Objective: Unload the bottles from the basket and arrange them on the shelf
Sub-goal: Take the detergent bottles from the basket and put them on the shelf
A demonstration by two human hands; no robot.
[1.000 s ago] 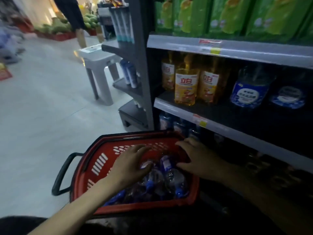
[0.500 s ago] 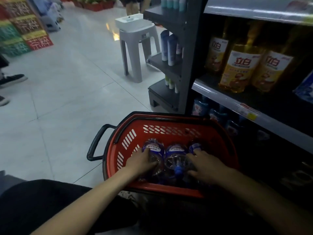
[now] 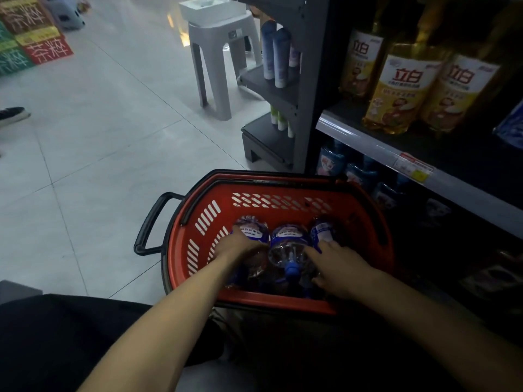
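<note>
Basket (image 3: 271, 301): on the floor (image 3: 113, 165) just beside the shelf (image 3: 368, 142) — a short carry.
Bottles: side by side inside; middle bottle (image 3: 288, 241) has its cap near.
Left hand (image 3: 243, 247): fingers clasp the left bottle (image 3: 252, 229), likely to lift it.
Right hand (image 3: 339, 264): fingers lie over the right bottle (image 3: 322, 230) — grasp unclear.

Clear blue-labelled bottles (image 3: 288, 244) lying in red basket (image 3: 283, 200).

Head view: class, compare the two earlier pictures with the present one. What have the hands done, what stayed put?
Both hands drew back from the far side of the basket onto the bottles: the left hand grips the left bottle, the right hand lies on the right bottle, grip unclear. No bottle is lifted; the basket stayed by the shelf.
</note>
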